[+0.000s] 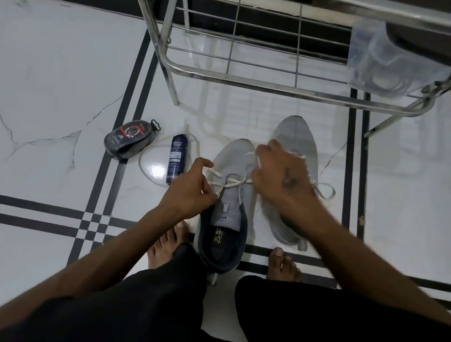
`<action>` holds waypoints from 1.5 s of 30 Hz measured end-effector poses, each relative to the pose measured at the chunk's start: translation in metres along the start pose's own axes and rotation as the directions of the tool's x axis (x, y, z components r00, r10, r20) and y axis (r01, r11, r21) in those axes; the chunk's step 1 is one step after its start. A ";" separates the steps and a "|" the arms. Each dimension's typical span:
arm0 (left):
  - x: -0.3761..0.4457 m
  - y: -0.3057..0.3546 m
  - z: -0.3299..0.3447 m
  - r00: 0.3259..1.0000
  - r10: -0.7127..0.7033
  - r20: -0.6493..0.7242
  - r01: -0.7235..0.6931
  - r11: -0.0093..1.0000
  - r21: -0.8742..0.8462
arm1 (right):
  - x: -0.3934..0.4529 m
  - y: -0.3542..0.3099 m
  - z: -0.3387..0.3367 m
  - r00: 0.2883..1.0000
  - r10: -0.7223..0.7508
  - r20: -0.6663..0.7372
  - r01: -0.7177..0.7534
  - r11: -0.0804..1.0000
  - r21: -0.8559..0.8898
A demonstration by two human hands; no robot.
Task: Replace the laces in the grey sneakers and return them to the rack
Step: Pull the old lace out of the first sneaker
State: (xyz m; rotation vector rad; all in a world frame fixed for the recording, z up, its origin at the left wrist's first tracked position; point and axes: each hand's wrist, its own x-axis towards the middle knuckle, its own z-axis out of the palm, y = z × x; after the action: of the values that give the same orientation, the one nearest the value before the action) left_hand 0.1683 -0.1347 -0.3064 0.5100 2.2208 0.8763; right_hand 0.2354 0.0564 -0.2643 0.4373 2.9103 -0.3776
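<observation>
Two grey sneakers stand on the white tiled floor in front of me. The left sneaker (229, 200) has a dark lining, and a white lace (225, 181) crosses its upper eyelets. My left hand (189, 192) pinches the lace at the shoe's left side. My right hand (278, 175) is over the gap between the shoes and pinches the other end of the lace near the toe. The right sneaker (298, 140) lies partly under my right hand and forearm, with a lace loop (327, 192) sticking out on its right.
A steel shoe rack (231, 77) stands just beyond the sneakers, with a clear plastic bag (378, 64) on its right. A dark spray can (176, 159), a black pouch (130, 140) and a loose white lace (144, 159) lie to the left. My bare feet are below the shoes.
</observation>
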 end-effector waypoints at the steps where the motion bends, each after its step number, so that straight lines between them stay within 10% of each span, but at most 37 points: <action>1: 0.000 0.001 0.000 1.000 0.002 0.002 -0.002 1.000 0.008 | -0.002 -0.016 0.010 0.995 -0.073 0.067 0.073 0.997 0.004; 9: -0.005 0.002 0.000 0.999 -0.041 0.004 0.041 0.999 0.006 | 0.009 -0.008 0.035 0.921 -0.331 0.206 0.363 0.920 -0.146; 16: -0.006 0.005 -0.001 0.996 -0.087 0.007 0.087 0.996 -0.033 | -0.003 0.027 0.005 0.981 0.172 -0.088 -0.169 0.985 0.039; 25: -0.009 0.005 0.000 0.995 -0.103 -0.009 0.103 0.995 -0.007 | 0.009 -0.030 0.048 0.933 -0.201 0.297 0.241 0.965 -0.105; 31: -0.011 -0.001 -0.002 0.990 -0.134 -0.046 0.133 0.991 -0.020 | 0.010 0.022 -0.017 0.971 0.238 -0.032 -0.235 0.969 0.079; 35: -0.010 0.000 0.001 0.998 -0.030 -0.057 0.030 1.000 0.004 | -0.002 0.021 -0.022 0.963 0.267 0.042 -0.270 0.945 0.186; 40: 0.017 0.001 0.005 0.983 0.145 -0.113 -0.096 0.928 0.360 | -0.008 -0.023 0.023 0.930 0.070 0.360 -0.184 0.938 0.293; 45: 0.029 0.005 0.009 0.985 0.156 -0.068 -0.093 0.826 0.557 | -0.009 -0.027 0.042 0.942 0.057 0.330 -0.162 0.940 0.301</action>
State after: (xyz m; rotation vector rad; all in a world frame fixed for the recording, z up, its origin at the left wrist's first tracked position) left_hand 0.1555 -0.1110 -0.3206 0.9024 2.5651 0.3036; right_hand 0.2415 0.0178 -0.2962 0.5289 2.5016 -0.8345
